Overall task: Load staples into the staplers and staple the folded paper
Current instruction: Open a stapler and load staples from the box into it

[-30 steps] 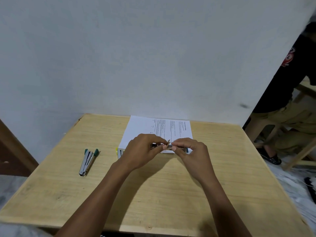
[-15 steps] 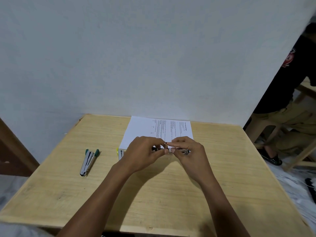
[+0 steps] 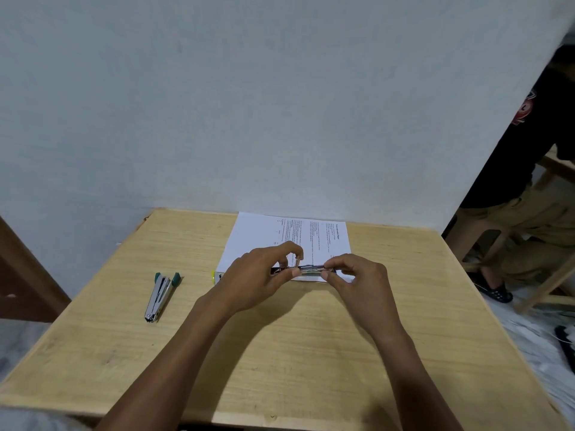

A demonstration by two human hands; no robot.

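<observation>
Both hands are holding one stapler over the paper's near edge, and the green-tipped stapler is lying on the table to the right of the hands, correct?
Not quite: the green-tipped stapler lies on the table left of the hands, not right, as the head view shows. Left hand and right hand do hold the other stapler over the near edge of the paper.

Soft, even indoor light falling from above desk [image 3: 311, 368], slightly from its left side. Left hand [image 3: 258, 278] and right hand [image 3: 357, 281] casting broad, fuzzy-edged shadows, spreading across desk toward its right edge. Wall [image 3: 280, 104] behind desk reading grey-blue, brightening high above desk's right side. Wide lens bending desk edges outward. Stapler [image 3: 314, 270] above desk centre, between hands, looking soft, detail smearing.
</observation>
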